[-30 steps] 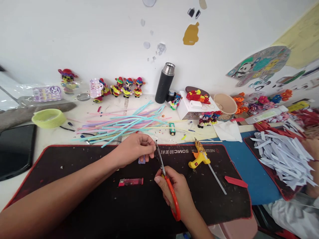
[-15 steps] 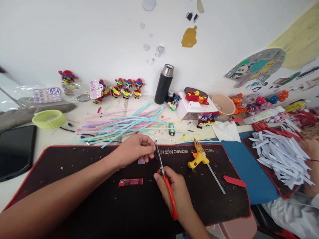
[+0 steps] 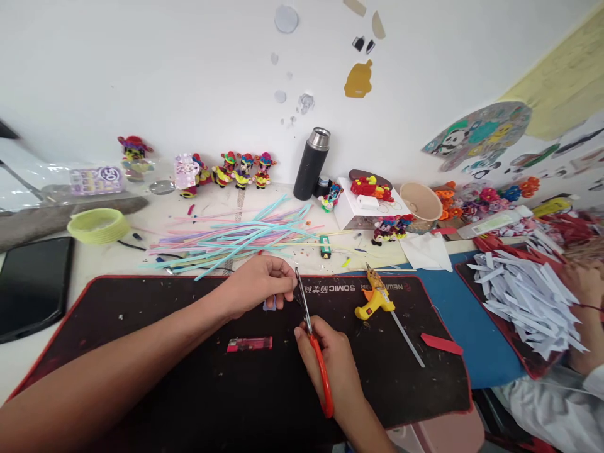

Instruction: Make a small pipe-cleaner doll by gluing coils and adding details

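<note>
A white desk (image 3: pixel 264 195) stands against a white wall with stickers on it. On the desk lies a black mat (image 3: pixel 141 327) with a red edge. Behind the mat there is a loose heap of thin pastel straws (image 3: pixel 226 236), a row of small colourful figures (image 3: pixel 243 168), a black flask (image 3: pixel 310 165), a white box (image 3: pixel 349 211) and a beige bowl (image 3: pixel 421 200). On the mat I see a pink lighter (image 3: pixel 249 344) and a yellow glue gun (image 3: pixel 376 298). At the right, on a blue mat (image 3: pixel 476 333), is a pile of white paper strips (image 3: pixel 528 296), and another person's hand (image 3: pixel 585 283) rests beside it.

The right hand (image 3: pixel 333 365) holds the scissors (image 3: pixel 312 336) with orange handles, and its fingers are closed around the handles. The long axis of the scissors runs from the near handle loop away from the person, and the blades point up toward the wall, tilted a little to the left. The blades look nearly together. Their tips are just beside the left hand (image 3: pixel 257 290), over the middle of the black mat.

The fingers of the left hand are pinched together on a small lilac piece (image 3: pixel 270 305), which hangs under the fingertips, just above the mat. What this piece is, I cannot tell.
</note>
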The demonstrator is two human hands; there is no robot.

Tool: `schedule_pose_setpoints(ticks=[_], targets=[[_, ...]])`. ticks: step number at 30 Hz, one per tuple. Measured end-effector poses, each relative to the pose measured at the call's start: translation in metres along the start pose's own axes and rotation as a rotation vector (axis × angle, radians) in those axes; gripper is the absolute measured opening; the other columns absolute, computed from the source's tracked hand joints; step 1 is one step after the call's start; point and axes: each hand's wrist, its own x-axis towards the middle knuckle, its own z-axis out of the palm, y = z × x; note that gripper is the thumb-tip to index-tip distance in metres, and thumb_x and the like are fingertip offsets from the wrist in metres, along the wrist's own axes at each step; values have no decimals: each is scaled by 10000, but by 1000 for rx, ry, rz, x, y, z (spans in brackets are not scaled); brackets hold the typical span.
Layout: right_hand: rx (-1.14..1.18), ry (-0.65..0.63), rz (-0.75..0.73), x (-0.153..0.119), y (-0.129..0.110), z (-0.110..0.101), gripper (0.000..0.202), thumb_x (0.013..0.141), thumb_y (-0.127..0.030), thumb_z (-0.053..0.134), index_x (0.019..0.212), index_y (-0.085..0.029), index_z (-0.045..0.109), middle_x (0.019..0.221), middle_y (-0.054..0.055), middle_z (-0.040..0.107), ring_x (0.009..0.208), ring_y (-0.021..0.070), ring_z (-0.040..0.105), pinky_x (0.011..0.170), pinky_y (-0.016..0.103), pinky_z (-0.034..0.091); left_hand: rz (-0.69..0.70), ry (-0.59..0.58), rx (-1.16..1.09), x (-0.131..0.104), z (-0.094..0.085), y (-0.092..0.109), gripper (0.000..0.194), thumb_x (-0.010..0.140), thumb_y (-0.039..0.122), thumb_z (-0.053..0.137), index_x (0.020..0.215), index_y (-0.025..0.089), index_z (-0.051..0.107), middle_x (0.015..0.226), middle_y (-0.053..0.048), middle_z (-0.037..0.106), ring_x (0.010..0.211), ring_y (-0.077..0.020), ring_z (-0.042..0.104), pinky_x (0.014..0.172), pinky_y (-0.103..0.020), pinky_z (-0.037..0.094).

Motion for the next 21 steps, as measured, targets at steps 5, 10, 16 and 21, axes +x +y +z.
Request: schedule_pose_setpoints(ticks=[5, 10, 16, 21], targets=[[-25, 15, -37, -1, 2, 1, 361, 1013, -428, 573, 736, -231, 451, 643, -61, 386, 570, 113, 322, 497, 227, 254, 4, 1, 7, -1, 0, 1, 98, 706, 249, 687, 750, 172, 646, 619, 15, 697, 468, -95, 584, 418, -188, 398], [-51, 33, -51, -2, 3, 2, 354, 1026, -413, 553, 745, -231, 440, 652, -61, 378, 575, 113, 318, 505, 229, 258, 12, -16, 8, 0, -1, 1, 108, 708, 259, 692, 753, 170, 650, 619, 14, 698, 475, -96, 592, 423, -187, 401], [2, 18, 3, -3, 1, 5, 342, 1023, -452, 531, 766, -234, 473, 638, -63, 359, 549, 113, 308, 456, 218, 245, 18, -13, 5, -2, 1, 2, 113, 694, 265, 687, 743, 172, 646, 606, 19, 694, 462, -94, 584, 419, -189, 397], [51, -16, 67, -6, 1, 5, 352, 1019, -504, 533, 788, -243, 483, 596, -86, 308, 468, 99, 284, 403, 211, 227, 25, -9, 1, -7, 2, 6, 123, 686, 278, 687, 742, 176, 646, 609, 21, 699, 469, -94, 587, 424, -188, 400]])
